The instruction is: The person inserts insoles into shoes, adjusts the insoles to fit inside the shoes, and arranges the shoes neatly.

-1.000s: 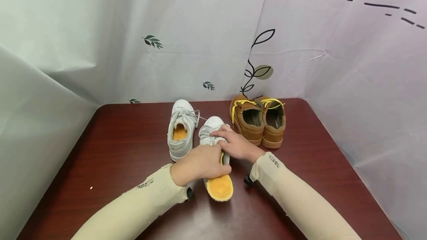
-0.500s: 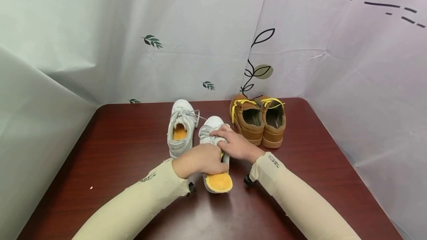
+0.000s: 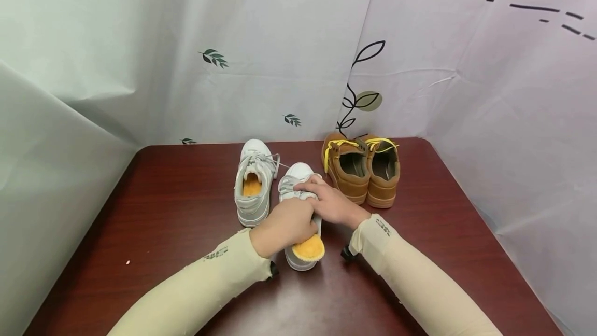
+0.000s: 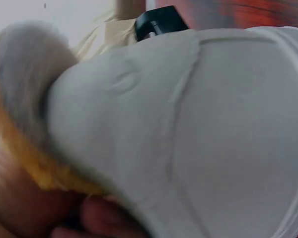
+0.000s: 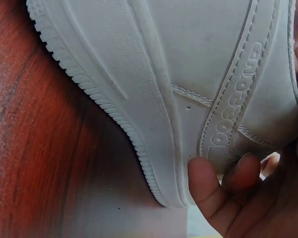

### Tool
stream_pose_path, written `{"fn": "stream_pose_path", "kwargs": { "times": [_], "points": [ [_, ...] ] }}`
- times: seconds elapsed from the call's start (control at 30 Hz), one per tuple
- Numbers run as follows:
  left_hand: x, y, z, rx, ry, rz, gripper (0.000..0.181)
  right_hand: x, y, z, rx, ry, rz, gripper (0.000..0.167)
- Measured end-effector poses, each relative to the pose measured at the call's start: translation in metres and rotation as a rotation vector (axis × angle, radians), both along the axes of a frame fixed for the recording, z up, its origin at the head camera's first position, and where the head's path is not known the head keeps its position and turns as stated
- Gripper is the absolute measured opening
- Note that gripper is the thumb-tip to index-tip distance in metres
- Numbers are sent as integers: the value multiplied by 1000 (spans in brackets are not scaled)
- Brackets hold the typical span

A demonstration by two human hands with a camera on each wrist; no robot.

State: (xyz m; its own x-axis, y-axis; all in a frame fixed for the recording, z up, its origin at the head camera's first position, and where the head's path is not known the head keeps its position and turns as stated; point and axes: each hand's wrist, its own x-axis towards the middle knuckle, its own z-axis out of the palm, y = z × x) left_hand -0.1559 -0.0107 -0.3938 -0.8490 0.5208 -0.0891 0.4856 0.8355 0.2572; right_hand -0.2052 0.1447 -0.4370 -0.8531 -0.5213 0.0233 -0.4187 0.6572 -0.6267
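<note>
In the head view a white sneaker (image 3: 299,171) stands on the table with its toe pointing away from me. My left hand (image 3: 285,223) grips a fuzzy yellow insole (image 3: 310,249), whose front part is hidden in the shoe. The insole's rear end sticks out over the sneaker's heel, and its grey underside shows in the left wrist view. My right hand (image 3: 333,204) holds the sneaker by its tongue and laces. In the right wrist view, fingers (image 5: 204,183) rest against the shoe's white side. Left of it stands the other white sneaker (image 3: 252,207), a yellow insole inside.
Two brown shoes (image 3: 352,185) with yellow laces stand together at the back right. The dark red table (image 3: 186,191) ends at a pale curtain (image 3: 261,56) hung behind and at both sides. A tiny white scrap (image 3: 128,262) lies at the left.
My left hand has moved slightly forward and right. The insole has slid farther into the sneaker, and its rear end now shows the shoe's heel below it. My right hand has stayed put.
</note>
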Motion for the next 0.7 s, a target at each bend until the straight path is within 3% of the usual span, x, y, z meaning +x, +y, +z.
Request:
{"fn": "stream_pose_path", "kwargs": {
  "times": [0.13, 0.23, 0.4, 0.53, 0.7],
  "points": [
    [4, -4, -4, 11, 36, 47, 25, -2, -4, -1, 1, -1, 4, 45],
    [10, -8, 2, 10, -17, 82, 35, -3, -7, 0, 18, 18, 23, 45],
    [26, -6, 16, -22, -89, 47, 52, -2, -6, 3, 23, 31, 14, 45],
    [35, -4, 20, -27, -77, 33, 43, -1, -3, 5, 13, 11, 5, 45],
    [39, -4, 19, 40, -23, 39, 26, 1, -2, 3, 18, 8, 7, 47]
  ]
}}
